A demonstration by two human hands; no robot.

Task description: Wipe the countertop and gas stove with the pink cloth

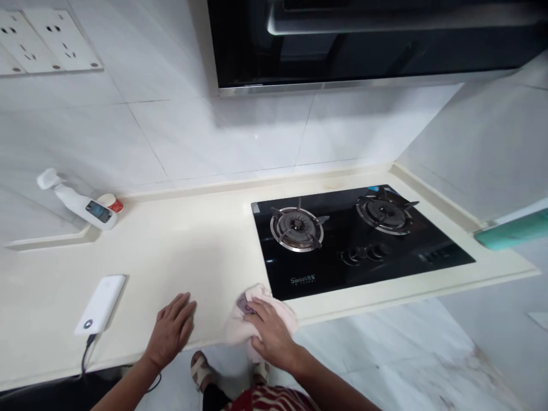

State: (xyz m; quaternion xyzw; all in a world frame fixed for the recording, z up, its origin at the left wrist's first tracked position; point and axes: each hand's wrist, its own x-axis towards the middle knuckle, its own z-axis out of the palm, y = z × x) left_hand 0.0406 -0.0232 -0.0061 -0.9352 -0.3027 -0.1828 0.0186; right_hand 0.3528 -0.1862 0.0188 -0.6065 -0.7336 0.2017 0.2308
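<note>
Pressed over a pale pink cloth (238, 326), my right hand (273, 334) holds it against the front edge of the cream countertop (201, 240). Part of the cloth hangs past that edge, and a greyish patch shows near my fingertips. The cloth touches the front left corner of a black glass gas hob (329, 273). To the left, my left hand (172, 328) lies on the countertop near its edge, fingers stretched out and holding nothing.
A white power bank (101, 302) with a black cable lies at left. Behind it stand a white spray bottle (83, 202) and a red-and-white cup (112, 202). A dark range hood (363, 57) overhangs the hob. A green roll-like object (511, 231) sits at right.
</note>
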